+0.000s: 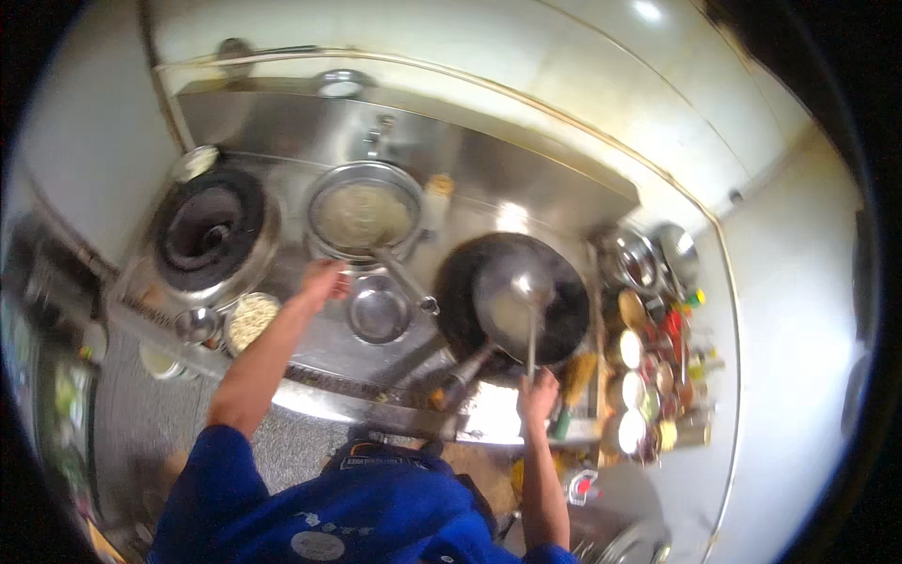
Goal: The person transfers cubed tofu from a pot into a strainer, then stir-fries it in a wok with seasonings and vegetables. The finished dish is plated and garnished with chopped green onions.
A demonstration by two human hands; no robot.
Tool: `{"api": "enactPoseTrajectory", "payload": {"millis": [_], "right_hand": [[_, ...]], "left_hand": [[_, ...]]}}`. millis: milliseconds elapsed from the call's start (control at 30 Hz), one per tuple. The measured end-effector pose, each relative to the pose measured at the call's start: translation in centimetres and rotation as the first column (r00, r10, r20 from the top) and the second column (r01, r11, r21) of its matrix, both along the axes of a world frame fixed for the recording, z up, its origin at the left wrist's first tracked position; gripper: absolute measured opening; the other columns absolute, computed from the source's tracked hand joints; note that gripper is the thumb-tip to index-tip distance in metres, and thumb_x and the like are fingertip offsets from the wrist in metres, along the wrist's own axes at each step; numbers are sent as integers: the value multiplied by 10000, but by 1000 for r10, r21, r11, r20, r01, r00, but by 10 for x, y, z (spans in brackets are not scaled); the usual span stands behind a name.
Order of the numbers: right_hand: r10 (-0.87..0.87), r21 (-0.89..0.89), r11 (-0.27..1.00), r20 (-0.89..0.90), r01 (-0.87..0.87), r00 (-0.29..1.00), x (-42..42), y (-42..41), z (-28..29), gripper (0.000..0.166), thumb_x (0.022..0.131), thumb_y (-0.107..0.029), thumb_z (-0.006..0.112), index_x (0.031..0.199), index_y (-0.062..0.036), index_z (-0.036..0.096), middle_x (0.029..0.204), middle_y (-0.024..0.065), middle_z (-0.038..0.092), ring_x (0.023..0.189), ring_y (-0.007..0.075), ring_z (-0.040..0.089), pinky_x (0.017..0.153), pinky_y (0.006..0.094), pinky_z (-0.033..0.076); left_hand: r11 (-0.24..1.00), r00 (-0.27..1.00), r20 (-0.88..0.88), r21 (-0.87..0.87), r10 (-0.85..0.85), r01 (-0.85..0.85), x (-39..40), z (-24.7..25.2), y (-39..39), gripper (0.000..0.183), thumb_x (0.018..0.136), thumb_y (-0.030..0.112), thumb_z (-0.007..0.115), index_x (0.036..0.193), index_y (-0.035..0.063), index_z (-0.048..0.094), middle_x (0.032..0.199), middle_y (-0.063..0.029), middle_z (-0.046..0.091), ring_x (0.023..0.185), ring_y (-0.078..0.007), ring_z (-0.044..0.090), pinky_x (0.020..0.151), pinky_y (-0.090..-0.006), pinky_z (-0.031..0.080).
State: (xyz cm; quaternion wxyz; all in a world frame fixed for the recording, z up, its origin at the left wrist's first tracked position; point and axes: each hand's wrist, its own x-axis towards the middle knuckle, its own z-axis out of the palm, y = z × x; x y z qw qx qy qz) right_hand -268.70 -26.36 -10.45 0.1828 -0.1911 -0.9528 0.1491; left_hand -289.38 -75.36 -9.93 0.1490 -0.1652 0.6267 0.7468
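Note:
My right hand (pixel 539 396) grips the long handle of a metal ladle (pixel 532 338). The ladle's bowl is over a wok (pixel 486 303) that holds pale liquid and sits on the dark stove ring on the right. The wok's handle (pixel 458 381) points back towards me. Just in front of a metal pot (pixel 315 243) of cloudy liquid is my left hand (pixel 328 280), its fingers curled and blurred. Whether it holds anything is unclear. Another metal utensil handle (pixel 405 278) slants from the pot's rim, and below it a shallow metal bowl (pixel 379 310) rests on the steel counter.
At left stands a burner with a black ring (pixel 169 243). A bowl of pale pieces (pixel 251 321) and a small metal bowl (pixel 196 325) sit along the front edge. A bottle (pixel 437 201) stands behind. Several seasoning containers (pixel 631 389) crowd the right side. A faucet (pixel 373 137) rises behind the pot.

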Motion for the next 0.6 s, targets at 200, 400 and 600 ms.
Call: {"api": "enactPoseTrajectory", "payload": {"millis": [200, 400, 600], "right_hand": [[235, -874, -317, 304, 369, 923, -43, 32, -15, 340, 1005, -317, 546, 1110, 3, 586, 807, 80, 636, 617, 176, 612, 499, 267, 516], [199, -854, 514, 214, 84, 956, -36, 70, 24, 147, 976, -191, 572, 948, -49, 547, 656, 1, 492, 497, 98, 440, 440, 264, 378], [16, -882, 467, 75, 59, 997, 22, 101, -15, 71, 931, -91, 548, 943, -107, 480, 655, -13, 480, 480, 106, 443, 404, 281, 369]], "left_hand": [[573, 809, -391, -572, 439, -587, 10, -244, -18, 307, 829, 168, 732, 1056, 16, 591, 893, -124, 618, 604, -204, 571, 517, -357, 482], [902, 801, 454, -16, 390, -430, 49, -248, 74, 267, 841, 164, 726, 994, 10, 571, 762, -148, 614, 518, -234, 581, 419, -415, 512], [908, 865, 291, -225, 409, -354, 113, -171, 36, 243, 871, 134, 674, 1052, 11, 570, 674, -150, 623, 452, -259, 625, 366, -389, 546]]}}
